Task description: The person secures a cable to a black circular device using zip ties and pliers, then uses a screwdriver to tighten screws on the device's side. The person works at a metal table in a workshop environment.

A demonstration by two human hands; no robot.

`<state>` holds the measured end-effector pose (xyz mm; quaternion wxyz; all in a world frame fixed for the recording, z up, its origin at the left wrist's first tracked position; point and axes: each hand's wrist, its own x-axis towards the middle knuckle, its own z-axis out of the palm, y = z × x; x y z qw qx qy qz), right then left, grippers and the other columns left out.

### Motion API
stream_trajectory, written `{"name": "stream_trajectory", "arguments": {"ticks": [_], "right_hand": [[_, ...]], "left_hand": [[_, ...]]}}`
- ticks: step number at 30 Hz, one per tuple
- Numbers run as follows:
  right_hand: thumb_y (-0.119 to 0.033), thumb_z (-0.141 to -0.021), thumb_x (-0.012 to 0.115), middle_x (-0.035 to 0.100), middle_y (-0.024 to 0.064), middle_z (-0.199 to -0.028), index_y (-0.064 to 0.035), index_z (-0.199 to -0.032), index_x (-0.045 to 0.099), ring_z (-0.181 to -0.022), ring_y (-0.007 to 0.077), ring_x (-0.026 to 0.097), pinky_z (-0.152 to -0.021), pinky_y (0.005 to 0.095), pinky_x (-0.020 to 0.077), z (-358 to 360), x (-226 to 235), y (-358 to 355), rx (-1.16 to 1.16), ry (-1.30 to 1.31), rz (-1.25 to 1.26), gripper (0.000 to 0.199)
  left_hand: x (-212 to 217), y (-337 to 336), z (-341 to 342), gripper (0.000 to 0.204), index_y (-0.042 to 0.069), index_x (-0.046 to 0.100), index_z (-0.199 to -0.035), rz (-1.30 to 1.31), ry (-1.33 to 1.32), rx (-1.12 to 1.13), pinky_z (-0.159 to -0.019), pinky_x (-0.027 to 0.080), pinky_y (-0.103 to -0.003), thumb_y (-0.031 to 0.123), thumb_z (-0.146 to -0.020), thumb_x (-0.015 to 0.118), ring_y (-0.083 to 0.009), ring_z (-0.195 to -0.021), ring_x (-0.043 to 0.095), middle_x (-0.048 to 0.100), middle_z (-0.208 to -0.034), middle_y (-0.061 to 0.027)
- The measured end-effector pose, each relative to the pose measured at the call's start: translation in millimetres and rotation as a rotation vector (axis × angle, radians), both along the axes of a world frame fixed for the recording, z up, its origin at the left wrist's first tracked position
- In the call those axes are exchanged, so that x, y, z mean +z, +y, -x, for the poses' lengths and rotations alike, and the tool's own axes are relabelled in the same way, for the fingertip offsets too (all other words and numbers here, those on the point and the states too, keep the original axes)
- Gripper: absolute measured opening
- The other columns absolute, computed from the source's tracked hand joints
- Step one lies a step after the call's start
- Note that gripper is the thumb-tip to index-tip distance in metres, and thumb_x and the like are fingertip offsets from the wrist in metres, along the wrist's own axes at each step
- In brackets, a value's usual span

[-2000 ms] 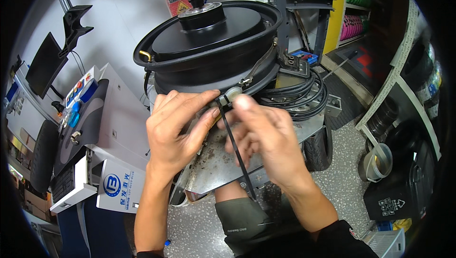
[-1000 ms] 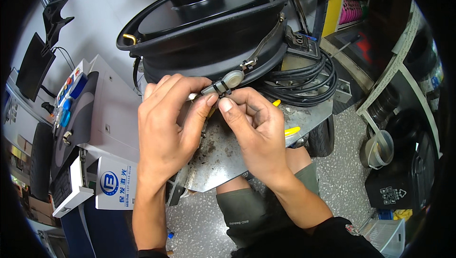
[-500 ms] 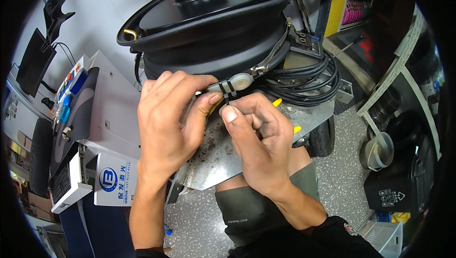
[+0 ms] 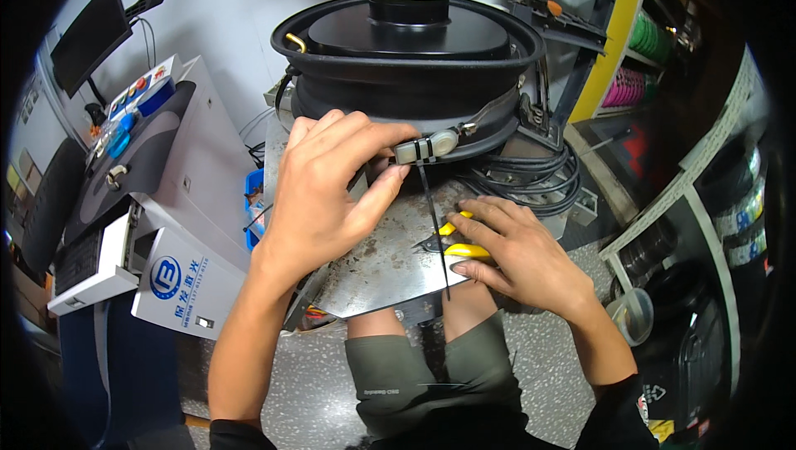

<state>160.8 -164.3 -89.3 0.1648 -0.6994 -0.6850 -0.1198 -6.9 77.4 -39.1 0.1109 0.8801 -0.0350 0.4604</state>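
A small grey sensor-like piece [image 4: 443,143] sits against the side of a black wheel rim [image 4: 356,104], joined to a metal strap at its right. Black cable ties wrap round it, and one long cable tie tail [image 4: 431,210] hangs down over the metal plate [image 4: 356,272]. My left hand [image 4: 327,181] pinches the left end of the grey piece between thumb and fingers. On the plate lie yellow-handled cutting pliers [image 4: 468,249], jaws toward the left. My right hand [image 4: 522,255] closes on their handles, fingers over the upper one and thumb by the lower.
A coil of black cable [image 4: 531,170] lies right of the rim. To the left stands a grey cabinet [image 4: 199,131] with an open drawer [image 4: 99,272]. A blue bin [image 4: 253,210] is behind my left forearm; a shelf rack [image 4: 705,193] stands at the right.
My right hand has let go of the cable tie and moved right and down onto the pliers. The tie's long tail now hangs free. My left hand stays at the grey piece.
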Motion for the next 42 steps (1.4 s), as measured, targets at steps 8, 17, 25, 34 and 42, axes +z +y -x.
{"name": "stream_trajectory", "arguments": {"ticks": [8, 17, 25, 34, 42], "right_hand": [[-0.021, -0.087, 0.075, 0.063, 0.0125, -0.096, -0.0021, -0.103, 0.068, -0.096, 0.0306, 0.062, -0.088, 0.0422, 0.0534, -20, 4, 32, 0.165, -0.315, 0.084, 0.025], [-0.009, -0.099, 0.07, 0.064, 0.0239, -0.106, 0.002, -0.121, 0.062, -0.104, 0.0484, 0.067, -0.09, 0.0537, 0.0552, -28, 82, 35, 0.194, 0.365, 0.283, 0.026], [-0.027, -0.115, 0.066, 0.072, 0.026, -0.091, -0.0001, -0.118, 0.07, -0.09, 0.0486, 0.072, -0.078, 0.0538, 0.0555, -9, 90, 52, 0.12, 0.462, 0.227, 0.027], [-0.029, -0.117, 0.063, 0.073, 0.0257, -0.092, 0.0004, -0.117, 0.069, -0.088, 0.0495, 0.072, -0.076, 0.0545, 0.0552, 4, 94, 54, 0.057, 0.407, 0.242, 0.03], [-0.027, -0.115, 0.065, 0.073, 0.0208, -0.086, -0.0021, -0.112, 0.069, -0.08, 0.0463, 0.073, -0.069, 0.0537, 0.0556, 4, 90, 54, 0.047, 0.262, 0.191, 0.025]], "left_hand": [[9, -3, 6, 0.036, 0.002, 0.081, -0.11, 0.06, 0.042, -0.004, -0.082, 0.038, -0.039, 0.02, -0.081, 0.094, -0.0234, -0.079, 0.059, 0.065, -0.081, -0.0068], [3, 1, 6, 0.041, 0.004, 0.082, -0.106, 0.084, 0.051, 0.008, -0.086, 0.04, -0.037, 0.026, -0.076, 0.099, -0.0203, -0.076, 0.061, 0.065, -0.078, -0.0027], [4, 4, 8, 0.045, 0.004, 0.082, -0.106, 0.076, 0.033, -0.056, -0.087, 0.039, -0.037, 0.026, -0.072, 0.1, -0.02, -0.076, 0.061, 0.064, -0.079, -0.0029], [0, 7, 6, 0.045, 0.004, 0.081, -0.108, 0.06, 0.004, -0.081, -0.084, 0.036, -0.037, 0.024, -0.072, 0.1, -0.0193, -0.075, 0.058, 0.062, -0.078, -0.0015], [-1, 6, 7, 0.044, 0.006, 0.082, -0.11, 0.054, 0.016, -0.067, -0.084, 0.036, -0.037, 0.026, -0.074, 0.098, -0.0194, -0.076, 0.057, 0.06, -0.078, -0.0006]]}}
